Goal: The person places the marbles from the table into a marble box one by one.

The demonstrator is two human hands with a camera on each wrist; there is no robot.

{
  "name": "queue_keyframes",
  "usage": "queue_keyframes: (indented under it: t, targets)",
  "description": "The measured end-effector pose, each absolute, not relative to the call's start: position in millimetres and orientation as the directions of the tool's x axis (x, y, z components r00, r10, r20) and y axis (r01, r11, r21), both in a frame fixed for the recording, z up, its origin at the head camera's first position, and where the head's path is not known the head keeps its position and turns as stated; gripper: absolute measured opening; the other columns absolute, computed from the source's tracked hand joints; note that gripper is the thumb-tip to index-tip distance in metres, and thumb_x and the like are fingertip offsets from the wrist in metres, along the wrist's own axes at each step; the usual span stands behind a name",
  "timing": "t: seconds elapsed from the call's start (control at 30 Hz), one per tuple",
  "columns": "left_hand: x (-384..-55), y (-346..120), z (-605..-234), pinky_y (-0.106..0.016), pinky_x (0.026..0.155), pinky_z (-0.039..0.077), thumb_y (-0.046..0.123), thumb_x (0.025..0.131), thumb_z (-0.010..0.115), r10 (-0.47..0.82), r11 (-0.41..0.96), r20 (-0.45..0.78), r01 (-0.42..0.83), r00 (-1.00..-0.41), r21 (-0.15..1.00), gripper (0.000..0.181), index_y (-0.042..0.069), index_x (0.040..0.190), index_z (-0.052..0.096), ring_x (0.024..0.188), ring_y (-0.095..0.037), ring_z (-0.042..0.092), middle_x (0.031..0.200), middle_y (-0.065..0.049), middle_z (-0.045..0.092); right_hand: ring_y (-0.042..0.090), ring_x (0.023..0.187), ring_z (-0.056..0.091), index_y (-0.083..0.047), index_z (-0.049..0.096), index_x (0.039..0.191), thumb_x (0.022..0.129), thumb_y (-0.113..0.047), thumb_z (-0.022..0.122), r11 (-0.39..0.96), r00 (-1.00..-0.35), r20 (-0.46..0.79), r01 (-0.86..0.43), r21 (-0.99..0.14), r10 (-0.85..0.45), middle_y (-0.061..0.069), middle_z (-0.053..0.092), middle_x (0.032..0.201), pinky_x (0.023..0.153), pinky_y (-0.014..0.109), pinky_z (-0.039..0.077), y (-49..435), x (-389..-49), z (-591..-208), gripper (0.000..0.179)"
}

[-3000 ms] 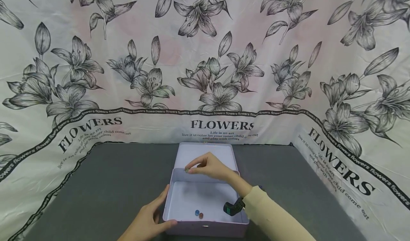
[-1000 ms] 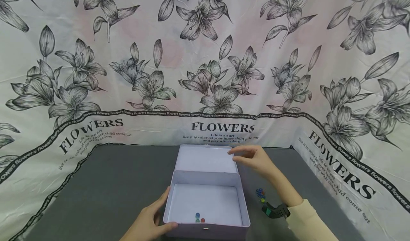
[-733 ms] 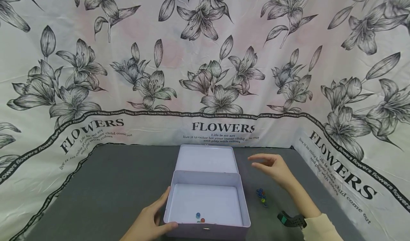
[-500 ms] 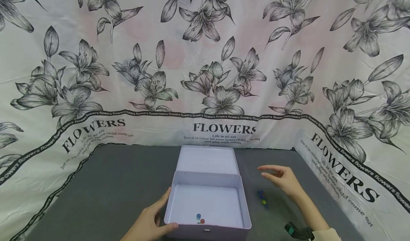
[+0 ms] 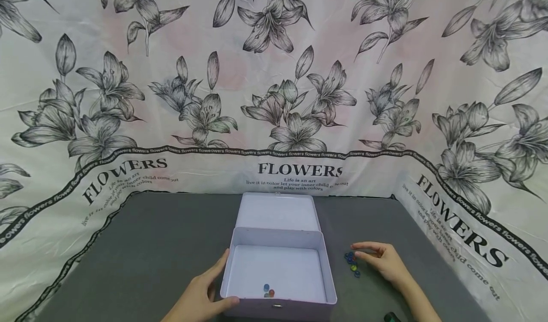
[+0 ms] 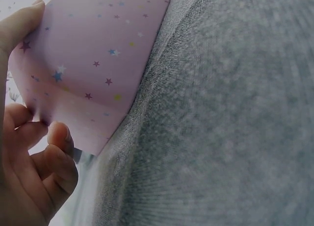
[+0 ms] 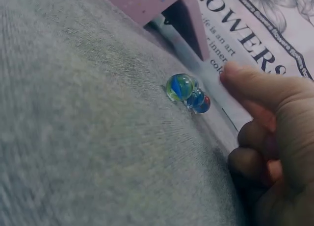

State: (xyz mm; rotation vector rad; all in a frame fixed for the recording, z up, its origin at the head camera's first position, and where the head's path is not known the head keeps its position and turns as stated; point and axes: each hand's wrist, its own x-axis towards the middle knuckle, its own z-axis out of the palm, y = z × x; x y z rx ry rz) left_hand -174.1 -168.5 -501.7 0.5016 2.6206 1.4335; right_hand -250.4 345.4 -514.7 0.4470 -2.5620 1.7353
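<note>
A lilac box (image 5: 278, 307) with small printed stars stands on the table, its lid (image 5: 278, 211) folded back. Three marbles lie inside near the front wall: a blue marble (image 5: 266, 287), an orange-red one beside it, and a greenish one partly hidden by the rim. My left hand (image 5: 201, 288) rests on the front left corner, thumb along the front rim, index finger stretched along the side. Right of the box lies a cluster of glass marbles (image 7: 179, 87), mostly blue, with one yellow-green. My right hand (image 5: 387, 265) hovers beside them, thumb and index finger apart, holding nothing visible.
The table (image 5: 162, 246) has a dark grey cloth surface. Behind it and along both sides hangs a white flower-printed sheet (image 5: 295, 98). A black wristband (image 5: 391, 317) shows at the bottom edge near the right forearm.
Three seconds ago my right hand pinched a small marble above the box. A greenish marble has since joined the two inside. The right hand has moved right and down to the loose marbles.
</note>
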Motion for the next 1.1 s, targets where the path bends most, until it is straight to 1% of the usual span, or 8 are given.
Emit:
queue_keyframes:
  t: [0.07,0.23,0.43,0.5,0.57,0.7,0.77,1.1]
  targets:
    - [-174,-169,-502,-0.020,0.050,0.036,0.038,0.090,0.086,0.338,0.509,0.059,0.234,-0.939,0.829,0.104,0.016,0.170,0.023,0.051,0.000,0.029,0.145,-0.015,0.054,0.005,0.091,0.075,0.008,0.072,0.126,0.102,-0.010,0.072,0.350,-0.957,0.166,-0.244,-0.904,-0.239,0.017,0.076,0.123,0.075,0.023,0.056,347,-250,-518,0.030]
    - [-175,-170,-503,-0.020,0.050,0.035,0.039,0.090,0.085,0.337,0.506,0.060,0.235,-0.940,0.830,0.104,0.019,0.171,0.023,0.050,0.000,0.028,0.157,-0.017,0.049,0.006,0.079,0.073,0.005,0.076,0.120,0.100,-0.009,0.073,0.378,-0.944,0.198,-0.290,-0.879,-0.264,0.018,0.077,0.118,0.062,0.025,0.052,346,-253,-522,0.025]
    - [-177,-172,-505,-0.020,0.049,0.035,0.038,0.090,0.085,0.339,0.494,0.079,0.249,-0.938,0.833,0.103,0.019,0.171,0.024,0.051,0.000,0.028,0.147,-0.014,0.053,0.005,0.097,0.075,0.004,0.077,0.120,0.102,-0.006,0.070,0.418,-0.913,0.302,-0.395,-0.818,-0.273,0.024,0.075,0.118,0.078,0.021,0.058,343,-256,-524,0.021]
    - [-177,-172,-506,-0.020,0.049,0.035,0.038,0.090,0.085,0.341,0.495,0.086,0.256,-0.936,0.830,0.103,0.019,0.171,0.024,0.051,0.001,0.028,0.146,-0.014,0.054,0.002,0.094,0.075,0.003,0.078,0.118,0.101,-0.004,0.071,0.444,-0.904,0.344,-0.426,-0.788,-0.255,0.023,0.076,0.116,0.076,0.020,0.058,341,-256,-525,0.020]
    - [-177,-172,-507,-0.020,0.049,0.035,0.038,0.090,0.086,0.342,0.496,0.086,0.258,-0.936,0.829,0.103,0.019,0.171,0.024,0.051,0.001,0.028,0.148,-0.014,0.053,-0.007,0.073,0.067,0.000,0.079,0.116,0.098,-0.004,0.074,0.491,-0.896,0.379,-0.444,-0.749,-0.232,0.018,0.079,0.106,0.062,0.015,0.053,340,-256,-527,0.019]
    - [-177,-172,-508,-0.020,0.049,0.035,0.038,0.090,0.086,0.343,0.494,0.082,0.254,-0.936,0.832,0.104,0.019,0.171,0.024,0.051,0.000,0.027,0.155,-0.015,0.050,-0.011,0.045,0.032,-0.009,0.082,0.111,0.092,-0.008,0.082,0.579,-0.896,0.404,-0.432,-0.692,-0.186,-0.001,0.071,0.070,0.041,0.018,0.031,337,-255,-531,0.019]
    - [-177,-172,-508,-0.020,0.050,0.035,0.039,0.090,0.086,0.341,0.498,0.082,0.254,-0.936,0.829,0.104,0.019,0.171,0.024,0.051,0.000,0.027,0.156,-0.015,0.050,-0.007,0.043,0.024,-0.012,0.083,0.109,0.090,-0.010,0.084,0.607,-0.902,0.398,-0.412,-0.679,-0.167,-0.008,0.055,0.056,0.039,0.021,0.026,337,-256,-532,0.019]
    - [-175,-170,-505,-0.020,0.049,0.035,0.040,0.090,0.085,0.342,0.515,0.074,0.252,-0.937,0.819,0.104,0.018,0.171,0.023,0.049,0.000,0.027,0.158,-0.017,0.048,-0.002,0.045,0.021,-0.014,0.084,0.105,0.091,-0.015,0.084,0.645,-0.940,0.327,-0.311,-0.699,-0.098,-0.015,0.033,0.051,0.043,0.020,0.023,338,-256,-531,0.014]
